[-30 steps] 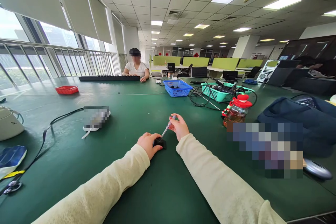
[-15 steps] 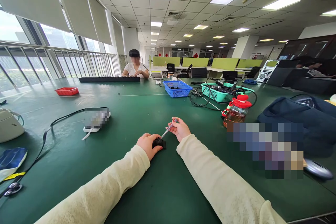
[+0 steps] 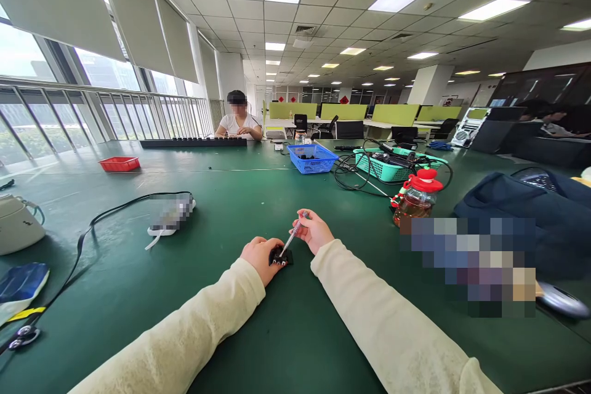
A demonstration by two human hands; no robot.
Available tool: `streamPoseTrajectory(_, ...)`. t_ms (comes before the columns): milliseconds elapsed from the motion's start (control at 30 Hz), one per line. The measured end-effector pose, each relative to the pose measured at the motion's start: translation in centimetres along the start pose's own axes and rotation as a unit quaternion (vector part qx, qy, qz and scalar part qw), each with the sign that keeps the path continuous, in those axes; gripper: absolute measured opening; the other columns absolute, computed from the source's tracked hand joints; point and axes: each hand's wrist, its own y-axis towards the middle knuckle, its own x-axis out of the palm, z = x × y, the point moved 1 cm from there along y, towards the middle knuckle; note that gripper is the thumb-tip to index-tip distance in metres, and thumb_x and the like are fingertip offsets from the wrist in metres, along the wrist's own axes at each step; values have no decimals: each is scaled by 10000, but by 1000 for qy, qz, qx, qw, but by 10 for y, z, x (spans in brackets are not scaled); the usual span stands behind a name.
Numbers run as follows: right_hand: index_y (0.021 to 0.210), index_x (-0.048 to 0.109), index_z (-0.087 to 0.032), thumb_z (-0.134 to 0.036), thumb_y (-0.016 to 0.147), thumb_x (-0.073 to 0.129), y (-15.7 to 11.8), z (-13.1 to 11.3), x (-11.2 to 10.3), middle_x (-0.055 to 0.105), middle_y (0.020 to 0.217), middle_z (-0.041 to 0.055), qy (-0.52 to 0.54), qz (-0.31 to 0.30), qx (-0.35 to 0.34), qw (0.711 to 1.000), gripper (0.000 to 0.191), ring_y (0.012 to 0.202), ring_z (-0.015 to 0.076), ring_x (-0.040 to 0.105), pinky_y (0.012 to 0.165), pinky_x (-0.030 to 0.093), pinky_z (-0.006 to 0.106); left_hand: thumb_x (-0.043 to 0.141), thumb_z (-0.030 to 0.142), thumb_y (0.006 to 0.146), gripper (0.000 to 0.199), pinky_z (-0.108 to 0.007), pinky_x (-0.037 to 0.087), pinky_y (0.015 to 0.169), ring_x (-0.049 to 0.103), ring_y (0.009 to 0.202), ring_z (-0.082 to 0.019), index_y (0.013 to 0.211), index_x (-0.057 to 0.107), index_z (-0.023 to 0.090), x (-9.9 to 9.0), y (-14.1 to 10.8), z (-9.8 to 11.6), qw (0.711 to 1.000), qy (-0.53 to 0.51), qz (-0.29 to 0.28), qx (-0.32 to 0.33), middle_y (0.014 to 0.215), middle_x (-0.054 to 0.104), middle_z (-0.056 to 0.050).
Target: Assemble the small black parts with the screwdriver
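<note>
Small black part, two-handed

Left hand clamped on it, on worktop in from near edge; right hand pinches slim screwdriver-like tool, tip at part. Likely light, stiff; hold by sides.

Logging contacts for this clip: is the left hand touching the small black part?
Touching. The head view shows the left hand curled around one side of the small black part, with no visible gap.

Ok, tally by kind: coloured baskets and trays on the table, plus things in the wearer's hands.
Baskets: 2 (blue basket, turquoise basket)
Red tray: 1
Slim tool: 1 (right hand)
Small black part: 1 (left hand)
Total: 5
</note>
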Motion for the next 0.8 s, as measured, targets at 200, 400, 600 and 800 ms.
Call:
streamPoseTrajectory(200,846,557,-202,-201,691,693,-2,2,3,586,576,-33,-25,-58,5,998,206,503,113,567,537,539,285,646,222,730,382,-388,444,969,562,1086,-252,1110,642,259,3,1,-2,1000,13,4,6,1013,715,-38)
streamPoseTrajectory(400,865,578,-203,-243,643,740,-4,5,5,589,579,-37,-43,-135,10,990,278,505,114,558,549,541,302,638,316,779,345,-416,442,978,556,1093,-270,1118,642,249,4,2,-4,1000,14,5,15,1072,714,-44)
streamPoseTrajectory(600,843,574,-204,-275,636,755,-2,-2,1,558,567,-40,31,-62,-33,997,284,512,109,535,534,525,293,619,349,800,345,-413,442,975,554,1102,-273,1131,636,253,3,3,-3,1000,27,7,0,1051,718,-51)
streamPoseTrajectory(800,873,537,-223,-297,634,755,0,-7,3,562,614,-55,49,15,-139,989,331,572,111,552,567,532,298,610,348,813,350,-425,438,978,547,1117,-283,1146,631,243,0,3,-2,999,30,2,-13,1077,712,-65)
